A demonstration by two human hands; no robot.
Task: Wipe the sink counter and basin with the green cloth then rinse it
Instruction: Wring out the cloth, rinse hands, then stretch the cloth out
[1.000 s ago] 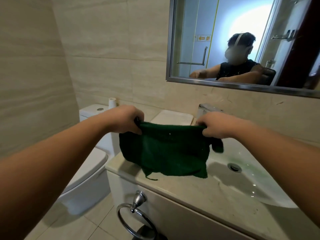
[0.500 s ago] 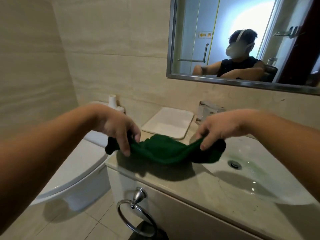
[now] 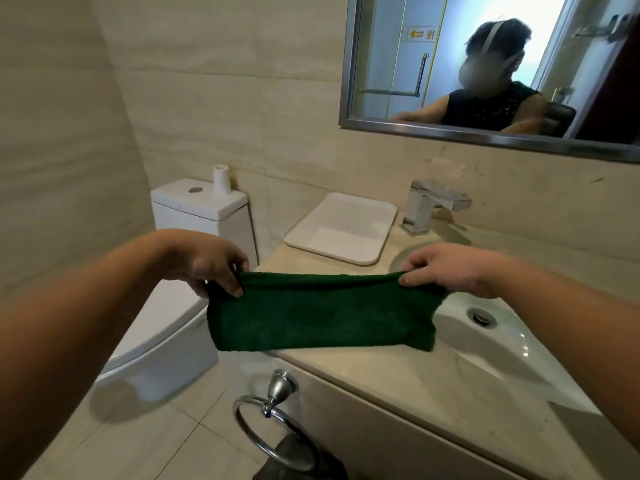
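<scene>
Head view: the green cloth (image 3: 318,313) hangs folded into a long band, stretched between both hands above the left end of the sink counter (image 3: 415,379). The left hand (image 3: 211,263) pinches the cloth's upper left corner between thumb and curled fingers. The right hand (image 3: 446,268) pinches the upper right corner the same way, its thumb lying along the top edge. The cloth's lower edge comes down close to the counter's front, but whether it touches the stone cannot be told. Its right end covers the left rim of the basin (image 3: 502,344), and its left end hangs past the counter in front of the toilet (image 3: 166,341).

Behind the cloth, a white tray (image 3: 343,226) sits on the counter against the wall, just left of the chrome faucet (image 3: 433,202). The drain (image 3: 479,315) shows in the basin, just beside the right wrist. The right forearm crosses in front of the basin's far right side and hides the counter there. A small paper roll (image 3: 221,180) stands upright on the toilet tank (image 3: 197,209). Below the counter's front edge, a chrome towel ring (image 3: 270,427) is mounted on the cabinet face, with a dark rag (image 3: 298,455) hanging through it. A framed mirror (image 3: 381,64) above the faucet reflects the person.
</scene>
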